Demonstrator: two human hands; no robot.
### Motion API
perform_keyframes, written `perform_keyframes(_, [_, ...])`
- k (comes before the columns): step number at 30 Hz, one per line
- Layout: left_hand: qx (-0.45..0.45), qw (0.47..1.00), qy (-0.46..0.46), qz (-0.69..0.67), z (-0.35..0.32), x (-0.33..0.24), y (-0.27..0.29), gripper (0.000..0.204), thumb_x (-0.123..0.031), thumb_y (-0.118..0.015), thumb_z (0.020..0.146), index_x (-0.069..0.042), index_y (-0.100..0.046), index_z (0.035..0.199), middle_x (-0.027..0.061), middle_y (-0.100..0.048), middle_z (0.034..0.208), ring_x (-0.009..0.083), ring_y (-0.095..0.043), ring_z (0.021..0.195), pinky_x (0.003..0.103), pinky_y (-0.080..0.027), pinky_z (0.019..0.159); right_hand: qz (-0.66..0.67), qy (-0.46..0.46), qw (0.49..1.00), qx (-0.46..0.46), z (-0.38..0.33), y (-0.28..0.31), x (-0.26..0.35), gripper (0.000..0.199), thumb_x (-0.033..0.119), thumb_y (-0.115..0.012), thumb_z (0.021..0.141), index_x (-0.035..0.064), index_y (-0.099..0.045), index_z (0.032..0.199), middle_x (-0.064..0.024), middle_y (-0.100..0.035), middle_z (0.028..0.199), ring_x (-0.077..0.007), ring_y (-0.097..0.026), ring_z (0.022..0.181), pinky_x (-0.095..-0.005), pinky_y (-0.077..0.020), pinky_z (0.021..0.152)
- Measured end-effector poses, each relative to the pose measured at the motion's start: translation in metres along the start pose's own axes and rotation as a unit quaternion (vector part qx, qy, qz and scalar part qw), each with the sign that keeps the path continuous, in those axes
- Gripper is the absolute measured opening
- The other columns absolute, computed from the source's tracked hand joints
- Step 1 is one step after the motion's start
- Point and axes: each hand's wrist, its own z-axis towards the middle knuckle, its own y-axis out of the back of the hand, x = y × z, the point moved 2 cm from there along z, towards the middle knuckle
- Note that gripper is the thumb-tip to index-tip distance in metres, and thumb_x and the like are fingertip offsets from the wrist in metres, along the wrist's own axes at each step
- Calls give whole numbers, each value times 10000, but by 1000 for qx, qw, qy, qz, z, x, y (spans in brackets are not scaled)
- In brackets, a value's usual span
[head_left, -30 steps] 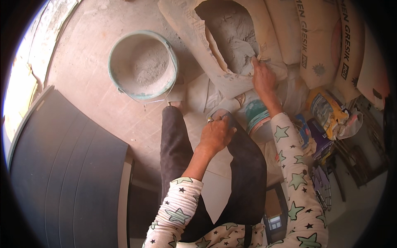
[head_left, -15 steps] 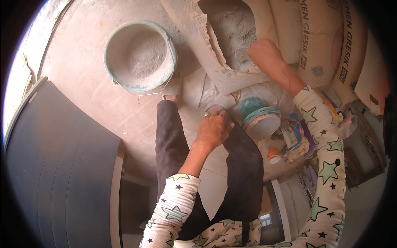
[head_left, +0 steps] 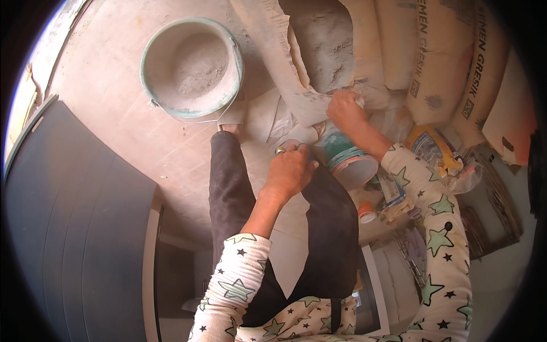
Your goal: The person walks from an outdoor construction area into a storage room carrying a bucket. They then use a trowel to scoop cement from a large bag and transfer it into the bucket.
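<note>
My right hand (head_left: pixel 346 109) is closed at the near edge of a torn-open paper cement bag (head_left: pixel 262 34). A small pale end, seemingly of a trowel handle (head_left: pixel 360 102), shows at the fist; the blade is hidden now. Grey powder (head_left: pixel 327 48) fills the bag's opening. My left hand (head_left: pixel 289 169), with a ring on one finger, rests on my right knee, its fingers curled and nothing visible in them. To the left on the floor stands a green-rimmed bucket (head_left: pixel 149 94) with a wire handle and grey powder (head_left: pixel 199 74) inside.
Full cement bags (head_left: pixel 439 62) lie at the right. Beside my right knee is a green tub (head_left: pixel 342 149) lying on its side, near an orange-and-white small container (head_left: pixel 366 212) and several plastic packets (head_left: pixel 430 149). A dark panel (head_left: pixel 74 216) stands at the left.
My right fist has drawn back from over the powder to the bag's near edge, and the grey blade no longer shows. My left hand stays on the knee. The view has shifted slightly.
</note>
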Motion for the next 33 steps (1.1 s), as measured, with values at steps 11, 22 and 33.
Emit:
perform_keyframes(11, [5, 1000, -4, 0, -2, -4, 4, 371, -297, -635, 936, -32, -541, 1178, 181, -666, 975, 405, -642, 965, 501, -508, 826, 21, -144, 987, -65, -40, -28, 19, 135, 185, -634, 792, 89, -679, 875, -86, -536, 819, -261, -561, 755, -413, -483, 542])
perform_keyframes(22, [6, 1000, -2, -24, -9, 6, 2, 351, -281, -636, 935, -15, -557, 1150, 183, -639, 1089, 399, -638, 998, 489, -509, 837, 298, -175, 935, 79, -34, -36, -14, 182, 146, -593, 892, 90, -656, 1053, -138, -673, 967, -287, -695, 933, -418, -583, 719])
perform_keyframes(33, [-13, 1000, -4, -20, -8, 5, 5, 333, -274, -644, 932, 0, -574, 1108, 189, -650, 1061, 401, -639, 1002, 490, -512, 849, 188, -30, 958, 214, 37, 15, -39, 167, 79, -635, 832, 62, -774, 921, -118, -748, 955, -279, -733, 902, -408, -595, 709])
